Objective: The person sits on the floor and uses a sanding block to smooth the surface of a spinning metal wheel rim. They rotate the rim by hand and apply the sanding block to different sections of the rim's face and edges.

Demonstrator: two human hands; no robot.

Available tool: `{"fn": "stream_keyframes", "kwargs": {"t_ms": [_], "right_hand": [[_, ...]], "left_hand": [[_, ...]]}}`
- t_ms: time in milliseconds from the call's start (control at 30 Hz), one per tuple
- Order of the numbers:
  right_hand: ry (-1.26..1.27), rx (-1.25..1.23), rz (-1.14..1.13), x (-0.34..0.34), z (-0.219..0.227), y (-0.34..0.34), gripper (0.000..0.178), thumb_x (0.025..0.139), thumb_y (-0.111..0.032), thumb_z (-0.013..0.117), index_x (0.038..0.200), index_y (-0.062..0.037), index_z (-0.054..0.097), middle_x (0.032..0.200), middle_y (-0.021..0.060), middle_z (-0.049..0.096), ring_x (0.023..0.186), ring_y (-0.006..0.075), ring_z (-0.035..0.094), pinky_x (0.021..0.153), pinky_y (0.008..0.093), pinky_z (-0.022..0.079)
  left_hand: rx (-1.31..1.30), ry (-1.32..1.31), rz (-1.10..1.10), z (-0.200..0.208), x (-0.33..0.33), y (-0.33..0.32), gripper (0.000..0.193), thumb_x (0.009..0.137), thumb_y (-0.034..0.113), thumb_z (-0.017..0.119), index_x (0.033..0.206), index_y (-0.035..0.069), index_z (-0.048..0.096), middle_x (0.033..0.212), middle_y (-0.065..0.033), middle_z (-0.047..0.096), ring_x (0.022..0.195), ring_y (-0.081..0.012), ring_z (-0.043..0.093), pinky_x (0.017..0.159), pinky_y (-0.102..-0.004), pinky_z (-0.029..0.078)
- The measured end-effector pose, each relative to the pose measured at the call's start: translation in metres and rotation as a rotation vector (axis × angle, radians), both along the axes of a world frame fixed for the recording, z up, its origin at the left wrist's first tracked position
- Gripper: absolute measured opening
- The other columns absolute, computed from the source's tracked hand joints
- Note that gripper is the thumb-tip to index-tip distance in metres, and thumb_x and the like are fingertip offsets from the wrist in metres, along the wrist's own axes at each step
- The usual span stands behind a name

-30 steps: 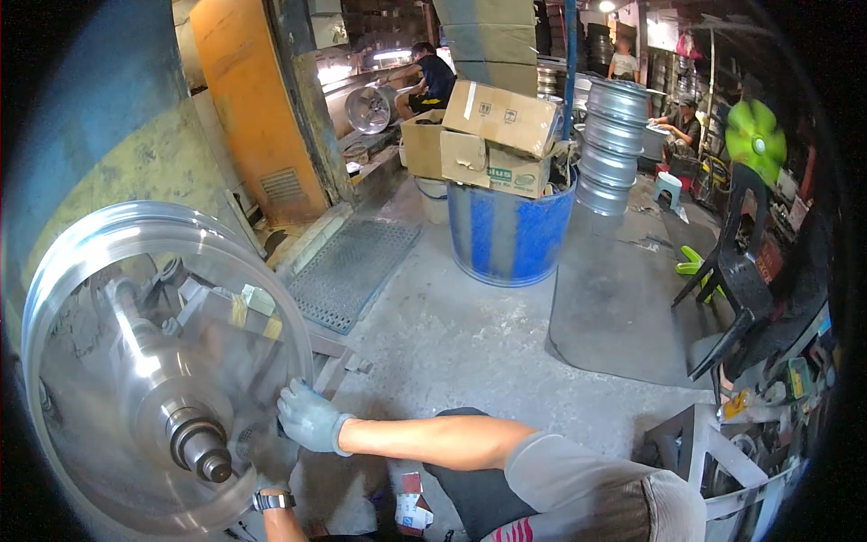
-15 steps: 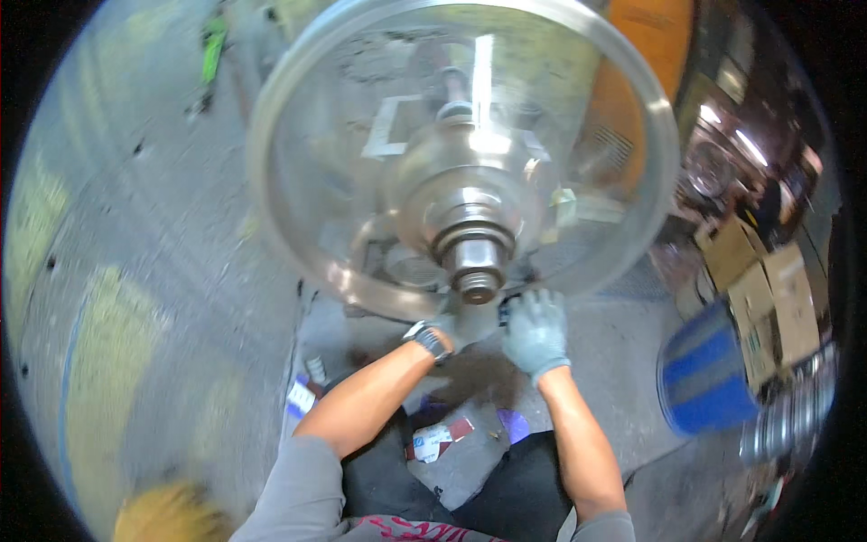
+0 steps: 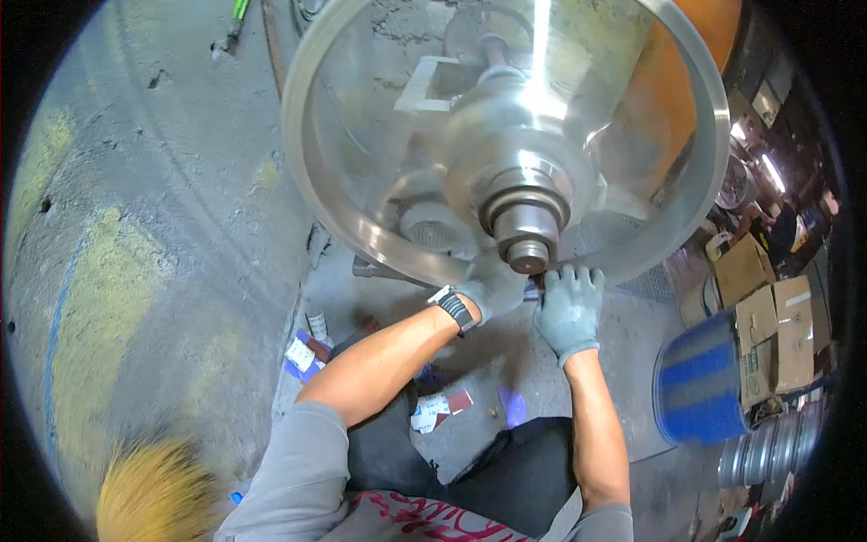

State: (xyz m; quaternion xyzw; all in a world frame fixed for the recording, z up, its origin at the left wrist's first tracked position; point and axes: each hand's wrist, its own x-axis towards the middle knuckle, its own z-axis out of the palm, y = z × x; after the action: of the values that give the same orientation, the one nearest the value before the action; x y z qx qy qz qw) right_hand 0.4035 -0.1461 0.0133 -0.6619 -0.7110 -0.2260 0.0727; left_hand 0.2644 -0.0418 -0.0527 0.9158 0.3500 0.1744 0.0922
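A large shiny metal wheel (image 3: 379, 248) fills the upper middle, its inside smeared as if spinning. A stepped metal shaft end (image 3: 528, 256) projects from its hub toward me. My left hand (image 3: 495, 291), in a grey glove, is at the lower rim beside the shaft end; its fingers are hidden. My right hand (image 3: 571, 310), also gloved in grey, lies against the lower rim with its fingers stretched forward and slightly apart. A small dark piece (image 3: 535, 288) shows between the hands, too little of it to name. A banded watch (image 3: 454, 309) sits on my left wrist.
Torn pieces that look like sandpaper (image 3: 441, 409) lie on the floor between my legs, with more (image 3: 305, 354) by my left knee. On the right stand a blue drum (image 3: 700, 379) and cardboard boxes (image 3: 781, 330). Yellow bristles (image 3: 153, 492) rise at the lower left.
The view has shifted, so the wheel sits higher and farther right in the picture. Both hands stay at its lower rim, and the picture is less blurred.
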Motion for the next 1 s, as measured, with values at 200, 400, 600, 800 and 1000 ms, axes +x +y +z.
{"fn": "stream_keyframes", "kwargs": {"t_ms": [200, 400, 600, 800, 1000], "right_hand": [[-0.015, 0.091, 0.118, -0.003, -0.016, 0.01, 0.016, 0.081, -0.018, 0.068, 0.09, -0.0069, 0.075, 0.097, 0.0155, 0.069, 0.099, 0.0341, 0.063, 0.093, 0.0495, 0.045], [-0.021, 0.066, 0.07, 0.004, -0.013, 0.006, 0.017, 0.081, -0.018, 0.067, 0.088, -0.0061, 0.076, 0.095, 0.016, 0.069, 0.098, 0.0337, 0.064, 0.09, 0.0476, 0.046], [-0.063, 0.074, 0.086, 0.0, -0.018, 0.01, 0.02, 0.08, -0.02, 0.068, 0.089, -0.0058, 0.078, 0.094, 0.0164, 0.071, 0.096, 0.0341, 0.064, 0.087, 0.0483, 0.046], [-0.066, 0.047, 0.053, -0.005, -0.021, 0.012, 0.019, 0.079, -0.022, 0.069, 0.088, -0.0069, 0.079, 0.091, 0.0158, 0.071, 0.095, 0.0334, 0.064, 0.085, 0.0486, 0.044], [-0.074, 0.031, 0.031, -0.007, -0.023, 0.014, 0.02, 0.08, -0.023, 0.071, 0.09, -0.0074, 0.08, 0.093, 0.0161, 0.072, 0.096, 0.0337, 0.064, 0.087, 0.0499, 0.044]], "left_hand": [[-0.133, -0.417, 0.091, -0.05, 0.002, 0.021, 0.034, 0.098, 0.029, 0.066, 0.123, 0.007, 0.071, 0.115, -0.0206, 0.077, 0.109, -0.0409, 0.074, 0.09, -0.0489, 0.059], [0.02, -0.25, 0.055, -0.022, 0.006, 0.003, 0.022, 0.099, 0.023, 0.062, 0.113, 0.011, 0.073, 0.104, -0.0181, 0.076, 0.095, -0.0378, 0.074, 0.079, -0.0504, 0.059], [0.443, -0.375, -0.022, -0.017, -0.004, 0.006, 0.018, 0.095, 0.014, 0.06, 0.096, 0.007, 0.076, 0.076, -0.0225, 0.069, 0.07, -0.0393, 0.07, 0.067, -0.05, 0.055], [0.23, -0.288, -0.028, -0.003, -0.006, -0.001, 0.023, 0.094, 0.014, 0.059, 0.101, 0.005, 0.079, 0.09, -0.0249, 0.075, 0.084, -0.0446, 0.073, 0.078, -0.0546, 0.058], [0.233, -0.23, -0.023, -0.002, -0.008, -0.001, 0.025, 0.092, 0.014, 0.06, 0.105, 0.005, 0.079, 0.093, -0.0249, 0.076, 0.091, -0.0447, 0.074, 0.083, -0.0551, 0.058]]}}
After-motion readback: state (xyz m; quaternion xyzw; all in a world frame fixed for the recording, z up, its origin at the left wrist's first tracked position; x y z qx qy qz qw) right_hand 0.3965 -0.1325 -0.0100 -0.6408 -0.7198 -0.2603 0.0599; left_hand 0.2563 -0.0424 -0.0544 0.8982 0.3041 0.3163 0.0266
